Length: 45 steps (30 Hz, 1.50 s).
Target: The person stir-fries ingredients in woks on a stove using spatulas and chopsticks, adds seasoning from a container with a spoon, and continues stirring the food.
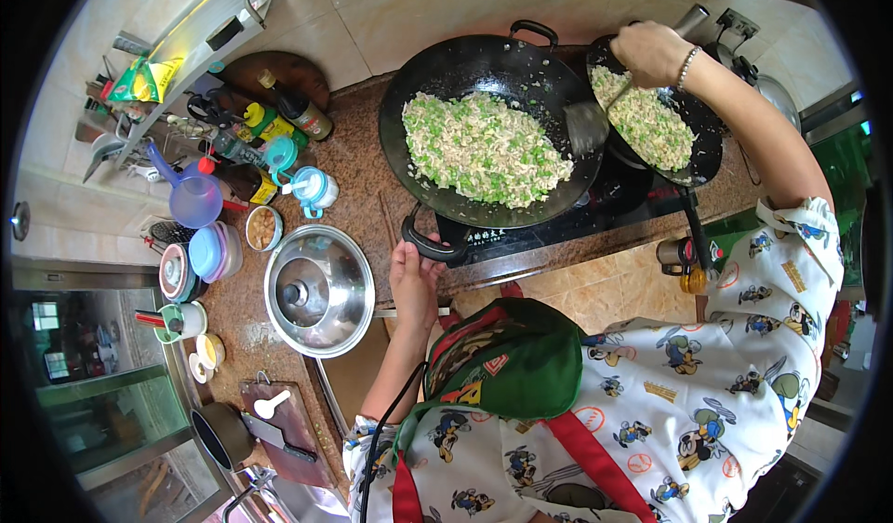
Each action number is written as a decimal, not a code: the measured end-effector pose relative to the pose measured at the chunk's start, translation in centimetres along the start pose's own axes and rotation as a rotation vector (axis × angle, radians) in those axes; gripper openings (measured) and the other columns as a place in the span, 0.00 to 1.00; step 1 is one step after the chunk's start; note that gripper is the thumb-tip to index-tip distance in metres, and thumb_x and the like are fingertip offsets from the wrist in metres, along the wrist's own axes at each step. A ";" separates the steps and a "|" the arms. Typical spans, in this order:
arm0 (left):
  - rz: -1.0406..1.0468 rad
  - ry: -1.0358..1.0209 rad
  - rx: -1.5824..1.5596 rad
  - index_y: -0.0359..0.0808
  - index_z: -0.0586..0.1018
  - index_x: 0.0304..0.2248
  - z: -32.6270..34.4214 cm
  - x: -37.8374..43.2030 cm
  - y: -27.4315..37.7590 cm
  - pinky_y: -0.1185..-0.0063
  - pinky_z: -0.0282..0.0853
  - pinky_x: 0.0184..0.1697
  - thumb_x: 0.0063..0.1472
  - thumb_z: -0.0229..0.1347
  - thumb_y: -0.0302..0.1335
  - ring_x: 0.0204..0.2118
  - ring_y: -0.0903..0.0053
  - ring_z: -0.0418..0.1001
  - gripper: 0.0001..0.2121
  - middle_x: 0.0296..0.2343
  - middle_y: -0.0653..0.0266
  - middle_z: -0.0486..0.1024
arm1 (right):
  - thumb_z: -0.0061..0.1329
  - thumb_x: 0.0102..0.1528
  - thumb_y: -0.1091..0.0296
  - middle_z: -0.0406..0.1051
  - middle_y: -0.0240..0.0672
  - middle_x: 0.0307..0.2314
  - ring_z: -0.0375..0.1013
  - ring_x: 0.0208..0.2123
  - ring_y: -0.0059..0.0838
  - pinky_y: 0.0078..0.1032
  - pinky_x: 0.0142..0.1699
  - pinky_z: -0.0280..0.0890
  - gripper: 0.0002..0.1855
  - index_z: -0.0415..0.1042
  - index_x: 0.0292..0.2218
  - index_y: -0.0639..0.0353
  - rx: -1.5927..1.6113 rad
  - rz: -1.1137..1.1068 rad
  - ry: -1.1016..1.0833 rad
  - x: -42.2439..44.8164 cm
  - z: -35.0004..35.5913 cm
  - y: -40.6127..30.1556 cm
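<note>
My left hand (415,268) grips the near loop handle (427,245) of a large black wok (436,69). A pale, crumbly food mix with green chopped pieces (485,149) covers much of the wok's bottom. In my right hand (649,52) is the handle of a metal wok spatula (584,130); its blurred blade lies at the wok's right side, close to the rim. Beside the wok, a smaller black frying pan (710,142) holds a similar mix (645,122), and my right hand is above its far part.
A glass lid (321,290) with a metal rim lies left of the wok. Around it stand a small bowl of brown pieces (264,228), sauce bottles (301,111) and plastic containers (216,251). A cleaver (275,436) rests on a cutting board (300,408) by the sink.
</note>
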State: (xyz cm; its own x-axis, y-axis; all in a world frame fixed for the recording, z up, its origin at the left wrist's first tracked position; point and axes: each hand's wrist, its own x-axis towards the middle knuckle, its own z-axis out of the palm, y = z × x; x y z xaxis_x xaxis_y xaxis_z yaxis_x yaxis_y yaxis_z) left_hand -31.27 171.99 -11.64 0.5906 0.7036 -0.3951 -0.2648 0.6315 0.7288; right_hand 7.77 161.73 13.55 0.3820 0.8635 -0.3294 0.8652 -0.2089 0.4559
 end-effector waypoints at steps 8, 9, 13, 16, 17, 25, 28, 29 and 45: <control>0.015 0.002 -0.006 0.39 0.65 0.44 0.0 0.1 -0.5 0.80 0.68 0.37 0.67 0.42 0.36 0.38 0.77 0.74 0.12 0.41 0.59 0.73 | 0.47 0.48 0.69 0.74 0.51 0.30 0.75 0.34 0.46 0.37 0.40 0.69 0.10 0.74 0.30 0.66 0.476 0.270 0.141 3.2 9.3 -10.3; 0.014 0.002 -0.007 0.39 0.65 0.44 0.0 -0.1 -0.4 0.80 0.68 0.37 0.67 0.42 0.36 0.38 0.77 0.74 0.12 0.41 0.59 0.73 | 0.47 0.47 0.70 0.74 0.49 0.28 0.75 0.33 0.45 0.36 0.38 0.69 0.09 0.74 0.30 0.65 0.479 0.297 0.187 3.3 9.7 -10.7; 0.007 0.004 -0.014 0.39 0.65 0.44 0.1 0.1 -0.3 0.80 0.68 0.37 0.67 0.42 0.36 0.38 0.75 0.74 0.11 0.41 0.58 0.74 | 0.47 0.44 0.71 0.71 0.42 0.24 0.73 0.30 0.38 0.32 0.36 0.68 0.07 0.73 0.27 0.62 0.295 0.188 0.581 3.2 11.7 -10.5; 0.011 0.000 -0.016 0.39 0.65 0.44 0.0 0.1 -0.3 0.80 0.68 0.37 0.68 0.42 0.35 0.39 0.74 0.74 0.11 0.41 0.57 0.74 | 0.46 0.43 0.72 0.65 0.35 0.23 0.69 0.31 0.31 0.27 0.37 0.65 0.04 0.70 0.26 0.60 0.195 0.136 0.847 1.3 9.6 -10.0; 0.015 -0.003 -0.019 0.39 0.65 0.44 0.0 0.1 -0.3 0.80 0.68 0.37 0.68 0.42 0.35 0.39 0.74 0.75 0.11 0.41 0.57 0.74 | 0.46 0.43 0.72 0.65 0.35 0.23 0.69 0.31 0.31 0.27 0.37 0.65 0.04 0.70 0.26 0.60 0.195 0.142 0.843 0.6 9.5 -10.3; -0.001 -0.018 -0.024 0.38 0.65 0.45 -0.4 0.3 -0.2 0.80 0.68 0.37 0.68 0.42 0.34 0.39 0.74 0.74 0.11 0.42 0.57 0.73 | 0.50 0.46 0.72 0.73 0.47 0.23 0.76 0.30 0.44 0.35 0.36 0.71 0.05 0.74 0.25 0.65 0.182 0.230 0.274 -2.9 1.9 -6.4; -0.006 -0.015 -0.037 0.38 0.64 0.46 -0.4 0.1 -0.1 0.80 0.68 0.37 0.67 0.42 0.34 0.39 0.75 0.74 0.12 0.42 0.57 0.73 | 0.44 0.49 0.72 0.75 0.47 0.28 0.76 0.34 0.42 0.34 0.39 0.71 0.10 0.77 0.31 0.62 0.136 0.270 0.062 -1.2 1.0 -5.9; -0.009 -0.012 -0.037 0.38 0.64 0.46 -0.4 0.1 0.0 0.80 0.68 0.37 0.67 0.42 0.34 0.39 0.75 0.74 0.12 0.42 0.57 0.73 | 0.43 0.50 0.71 0.75 0.46 0.28 0.76 0.34 0.42 0.34 0.39 0.71 0.10 0.77 0.31 0.61 0.122 0.302 0.051 0.2 2.1 -6.1; 0.003 -0.012 -0.005 0.40 0.66 0.44 -0.5 0.5 -0.5 0.78 0.67 0.41 0.67 0.44 0.36 0.41 0.73 0.73 0.11 0.42 0.59 0.72 | 0.52 0.46 0.69 0.74 0.46 0.23 0.75 0.30 0.43 0.35 0.36 0.70 0.06 0.74 0.24 0.63 0.012 0.006 0.351 -0.4 2.5 -2.8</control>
State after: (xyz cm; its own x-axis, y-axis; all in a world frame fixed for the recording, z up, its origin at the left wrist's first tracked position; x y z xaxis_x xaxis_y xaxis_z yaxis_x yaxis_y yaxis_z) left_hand -31.28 172.18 -12.46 0.5992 0.7012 -0.3863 -0.2704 0.6314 0.7268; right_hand 6.03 160.84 10.31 0.2542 0.9669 -0.0217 0.8679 -0.2182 0.4462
